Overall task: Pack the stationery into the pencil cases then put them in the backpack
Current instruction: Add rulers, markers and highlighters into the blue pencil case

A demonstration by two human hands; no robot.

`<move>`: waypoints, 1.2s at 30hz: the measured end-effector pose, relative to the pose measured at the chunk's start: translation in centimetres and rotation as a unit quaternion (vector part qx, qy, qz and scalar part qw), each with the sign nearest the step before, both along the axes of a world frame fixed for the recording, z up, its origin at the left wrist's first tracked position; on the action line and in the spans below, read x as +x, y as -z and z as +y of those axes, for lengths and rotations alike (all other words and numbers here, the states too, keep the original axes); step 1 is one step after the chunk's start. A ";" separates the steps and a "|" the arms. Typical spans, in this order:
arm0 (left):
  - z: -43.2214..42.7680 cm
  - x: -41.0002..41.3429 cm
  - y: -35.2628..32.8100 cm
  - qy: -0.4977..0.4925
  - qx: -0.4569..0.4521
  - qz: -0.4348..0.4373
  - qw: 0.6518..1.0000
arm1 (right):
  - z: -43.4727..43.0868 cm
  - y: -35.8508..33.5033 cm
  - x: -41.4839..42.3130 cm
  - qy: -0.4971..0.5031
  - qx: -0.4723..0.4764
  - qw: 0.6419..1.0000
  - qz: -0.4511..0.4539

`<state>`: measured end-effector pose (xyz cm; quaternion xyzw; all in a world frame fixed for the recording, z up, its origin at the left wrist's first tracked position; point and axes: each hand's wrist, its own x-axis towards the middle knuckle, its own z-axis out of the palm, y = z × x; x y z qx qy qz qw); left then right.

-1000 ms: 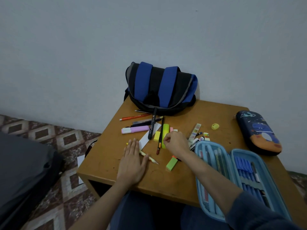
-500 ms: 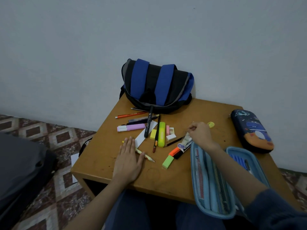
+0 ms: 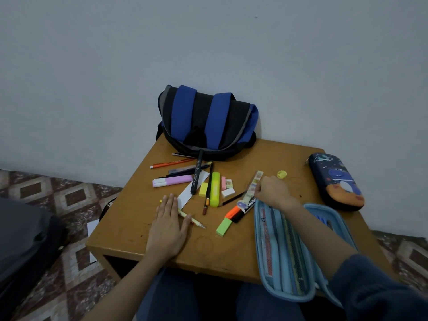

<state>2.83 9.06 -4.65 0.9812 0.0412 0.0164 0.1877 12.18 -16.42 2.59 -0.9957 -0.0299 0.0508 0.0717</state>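
Observation:
My left hand (image 3: 168, 225) lies flat on the wooden table (image 3: 129, 232), fingers straight, over a yellow pencil (image 3: 193, 220). My right hand (image 3: 273, 190) is curled at the top edge of the open light-blue pencil case (image 3: 280, 258), fingers closed beside a strip of sticky tabs (image 3: 254, 184); what it pinches is hidden. Loose stationery lies between the hands: a pink highlighter (image 3: 172, 181), a yellow-green highlighter (image 3: 215, 189), erasers (image 3: 228, 189), a green eraser (image 3: 224, 227), an orange marker (image 3: 232, 212). The blue-black backpack (image 3: 208, 121) stands against the wall.
A closed dark-blue dinosaur pencil case (image 3: 335, 180) lies at the table's right edge, with a small yellow sharpener (image 3: 281, 174) to its left. A white card (image 3: 192, 189) sits under a black pen (image 3: 196, 172). A dark bag (image 3: 25, 246) lies on the patterned floor at left.
My right hand left the pile in the middle, swung right past the sharpener, and now sits at the blue case's top edge by the sticky tabs. My left hand has stayed flat.

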 end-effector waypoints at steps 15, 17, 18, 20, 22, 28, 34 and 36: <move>0.0 -0.1 -0.1 -0.003 -0.006 0.011 1.000 | 3.0 0.8 -2.0 -0.160 -0.134 0.977 -0.050; 0.1 0.0 -0.1 -0.004 -0.003 0.013 1.000 | 3.5 1.4 -2.2 -0.194 -0.143 0.967 -0.082; 0.1 0.0 0.0 -0.005 -0.001 0.013 1.000 | 3.7 1.6 -2.4 -0.212 -0.140 0.963 -0.091; 0.0 -0.1 -0.1 -0.003 0.001 0.010 1.000 | 4.0 2.0 -2.9 -0.242 -0.091 0.959 -0.113; -0.1 -0.1 -0.2 0.001 -0.001 0.008 1.000 | 4.2 2.3 -3.2 -0.259 -0.012 0.952 -0.163; -1.6 -1.2 -1.9 0.021 -0.019 -0.102 0.994 | 3.9 -0.5 -3.1 -0.084 0.277 0.933 -0.211; -9.2 -1.6 -4.9 0.107 -0.086 -0.130 0.982 | 1.4 -4.2 -4.1 0.068 0.491 0.839 -0.224; -11.1 -1.5 -5.4 0.136 -0.078 -0.087 0.984 | 0.1 -4.4 -4.8 0.083 0.506 0.826 -0.234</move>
